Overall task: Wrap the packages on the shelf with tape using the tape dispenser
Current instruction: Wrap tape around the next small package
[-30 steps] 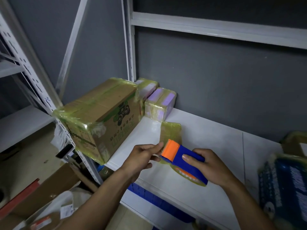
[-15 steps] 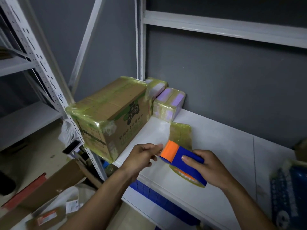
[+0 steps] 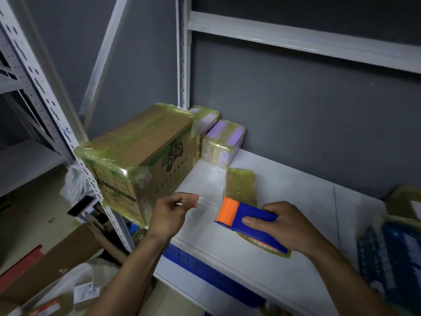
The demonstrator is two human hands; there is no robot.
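Head view: the right hand (image 3: 289, 226) is gripping the blue-and-orange tape dispenser (image 3: 246, 217) near the shelf's (image 3: 273, 270) front edge, and the left hand (image 3: 173, 215) is pinching its tape (image 3: 207, 202). The cardboard box (image 3: 141, 151) is sitting at the front-left corner, its print unreadable.

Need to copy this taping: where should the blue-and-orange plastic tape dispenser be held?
Grip the blue-and-orange plastic tape dispenser by its blue body from the right, as the right hand does; clear tape leaves its orange end toward the left hand.

cardboard box (image 3: 141, 144) 1 | purple packages (image 3: 206, 120) (image 3: 230, 136) 2 | tape dispenser (image 3: 251, 214) 1
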